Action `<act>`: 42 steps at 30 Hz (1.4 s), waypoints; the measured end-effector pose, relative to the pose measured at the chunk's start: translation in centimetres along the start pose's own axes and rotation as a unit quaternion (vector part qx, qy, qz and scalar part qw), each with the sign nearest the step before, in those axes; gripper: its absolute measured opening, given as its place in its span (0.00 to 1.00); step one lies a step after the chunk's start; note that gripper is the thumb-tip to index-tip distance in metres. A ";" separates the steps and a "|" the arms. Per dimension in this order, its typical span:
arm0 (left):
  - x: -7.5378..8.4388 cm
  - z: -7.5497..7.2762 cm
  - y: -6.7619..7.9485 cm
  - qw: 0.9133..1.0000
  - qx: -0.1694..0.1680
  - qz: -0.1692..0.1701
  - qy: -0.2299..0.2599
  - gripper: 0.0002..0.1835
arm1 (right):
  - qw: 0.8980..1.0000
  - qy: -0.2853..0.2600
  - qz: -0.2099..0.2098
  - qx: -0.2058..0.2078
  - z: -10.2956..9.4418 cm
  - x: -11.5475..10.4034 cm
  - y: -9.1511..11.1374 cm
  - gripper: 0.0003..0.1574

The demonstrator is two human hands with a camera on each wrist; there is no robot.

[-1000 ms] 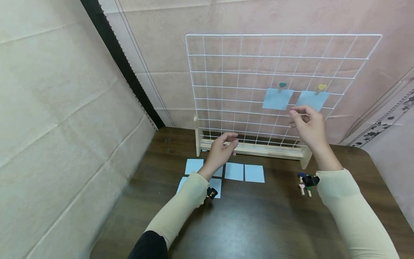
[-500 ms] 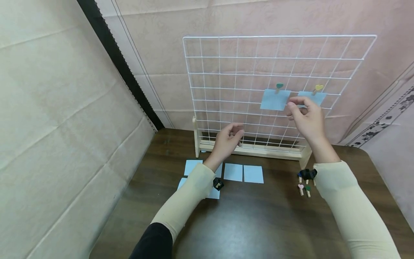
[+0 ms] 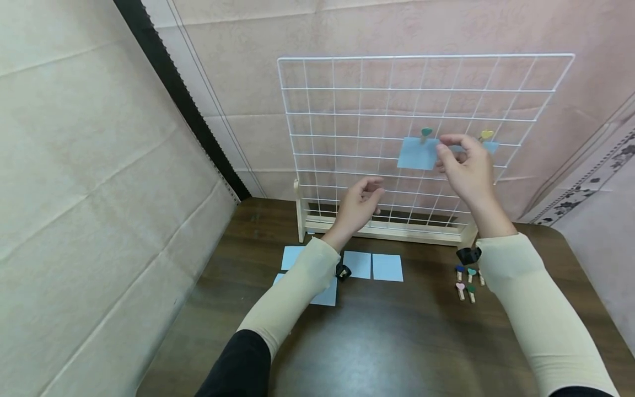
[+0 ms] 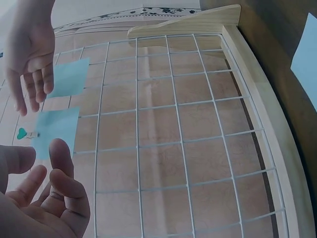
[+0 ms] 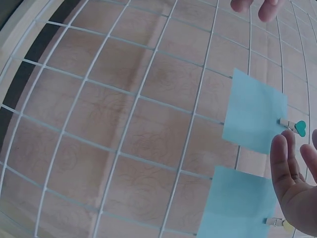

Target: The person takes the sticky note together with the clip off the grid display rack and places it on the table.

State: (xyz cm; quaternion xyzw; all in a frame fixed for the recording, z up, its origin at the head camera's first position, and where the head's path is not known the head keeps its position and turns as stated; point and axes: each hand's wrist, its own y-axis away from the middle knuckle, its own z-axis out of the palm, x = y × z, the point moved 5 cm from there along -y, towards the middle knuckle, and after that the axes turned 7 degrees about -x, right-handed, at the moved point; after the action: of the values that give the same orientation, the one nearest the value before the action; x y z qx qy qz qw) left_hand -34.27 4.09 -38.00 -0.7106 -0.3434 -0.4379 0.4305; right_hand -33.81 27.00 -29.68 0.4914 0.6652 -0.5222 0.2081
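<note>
Two blue paper squares hang on a white wire grid (image 3: pixel 347 138). A clothespin with a teal heart (image 3: pixel 426 132) pins the left square (image 3: pixel 414 154), and one with a yellow heart (image 3: pixel 486 135) pins the right square (image 5: pixel 235 203). My right hand (image 3: pixel 468 165) is raised before the squares, partly covering the right one. Its fingertips appear close to the teal clothespin (image 5: pixel 292 126) in the right wrist view, with thumb and fingers apart and nothing between them. Lower and to the left, my left hand (image 3: pixel 358 204) hovers before the grid, fingers loosely bent and holding nothing.
The grid stands in a wooden base (image 3: pixel 412 234) at the back of the dark table (image 3: pixel 387 336). More blue squares (image 3: pixel 388 268) lie in front of it, some hidden by the left sleeve. Several heart clothespins (image 3: pixel 460 286) lie at the right, below the right wrist.
My left hand has risen and moved right toward the middle of the grid. The right hand has moved up, beside the left pinned square, uncovering more clothespins on the table.
</note>
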 end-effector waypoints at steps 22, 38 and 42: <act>2.3 1.3 -5.6 1.000 0.014 -0.020 0.002 0.22 | 1.000 0.002 -0.001 -0.011 0.4 -1.0 -2.5 0.23; 2.0 2.0 -7.5 0.998 0.025 -0.052 -0.024 0.21 | 0.998 0.015 0.033 -0.052 0.7 -1.5 -3.6 0.26; 1.9 2.3 -7.6 0.998 0.032 -0.052 -0.025 0.16 | 0.997 0.030 0.037 -0.062 0.9 -1.4 -3.7 0.25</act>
State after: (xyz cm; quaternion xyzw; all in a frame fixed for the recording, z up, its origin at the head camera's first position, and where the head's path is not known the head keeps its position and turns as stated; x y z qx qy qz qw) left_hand -39.39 9.35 -34.43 -0.6879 -0.4046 -0.4308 0.4213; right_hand -36.67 25.66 -27.11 0.5174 0.6835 -0.4571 0.2370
